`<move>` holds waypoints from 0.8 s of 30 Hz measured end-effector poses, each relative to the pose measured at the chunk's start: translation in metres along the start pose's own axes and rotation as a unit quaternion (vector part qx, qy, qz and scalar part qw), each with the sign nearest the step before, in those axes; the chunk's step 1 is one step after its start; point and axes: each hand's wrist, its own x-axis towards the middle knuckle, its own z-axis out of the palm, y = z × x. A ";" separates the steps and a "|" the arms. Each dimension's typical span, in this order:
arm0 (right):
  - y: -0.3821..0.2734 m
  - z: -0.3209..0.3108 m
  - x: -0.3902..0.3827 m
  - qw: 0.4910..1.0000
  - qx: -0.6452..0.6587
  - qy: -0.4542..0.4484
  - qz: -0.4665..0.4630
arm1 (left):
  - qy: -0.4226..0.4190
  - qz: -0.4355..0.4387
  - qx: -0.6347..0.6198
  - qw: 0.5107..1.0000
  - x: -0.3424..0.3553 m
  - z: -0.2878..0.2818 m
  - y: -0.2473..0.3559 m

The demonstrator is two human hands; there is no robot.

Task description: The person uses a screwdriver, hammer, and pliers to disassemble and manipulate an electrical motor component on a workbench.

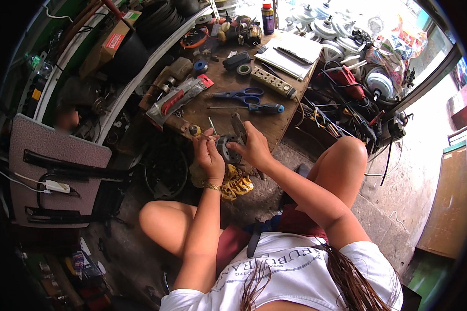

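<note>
Just off the table's near edge, my left hand (pixel 210 158) is closed, its fingertips pinching a small yellow-and-black-handled tool (pixel 194 130) whose kind I cannot make out. Close beside it is a round, dark metal part (pixel 228 147), like a small motor, with a thin pale rod (pixel 212 124) rising near it. My right hand (pixel 255 149) is closed around a dark, elongated metal tool (pixel 238 127); its thumb reaches to the round part. The hands hide much of both. Below them lies a crumpled yellow-and-black cloth or bag (pixel 237 184).
On the wooden table (pixel 220 88) lie a blue screwdriver (pixel 264 108), blue scissors (pixel 244 95), a power strip (pixel 271 83), tape (pixel 244 69) and a packaged tool (pixel 177 101). Tools fill a box (pixel 324 122) at right. A chair (pixel 62 166) stands left.
</note>
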 end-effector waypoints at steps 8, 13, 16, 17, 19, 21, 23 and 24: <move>-0.029 -0.047 0.024 0.999 0.020 -0.020 -0.039 | -0.008 0.014 0.014 1.000 0.000 -0.002 -0.007; -0.092 -0.105 0.065 0.970 -0.097 -0.088 -0.205 | -0.003 -0.010 0.003 1.000 0.004 -0.001 -0.003; -0.132 -0.116 0.073 0.951 -0.096 -0.112 -0.272 | -0.010 -0.008 0.023 1.000 0.004 -0.004 -0.004; -0.145 -0.121 0.074 0.945 -0.113 -0.132 -0.277 | -0.009 -0.012 0.022 1.000 0.004 -0.004 -0.003; -0.164 -0.121 0.076 0.936 -0.156 -0.156 -0.275 | -0.006 -0.014 0.019 1.000 0.003 -0.003 -0.002; -0.174 -0.116 0.078 0.924 -0.188 -0.175 -0.282 | -0.002 -0.010 0.018 1.000 0.003 -0.004 -0.002; -0.180 -0.112 0.077 0.912 -0.217 -0.188 -0.292 | -0.002 0.001 0.011 1.000 0.002 -0.002 -0.003; -0.185 -0.111 0.078 0.903 -0.243 -0.202 -0.290 | -0.002 0.006 0.008 1.000 0.002 -0.001 -0.004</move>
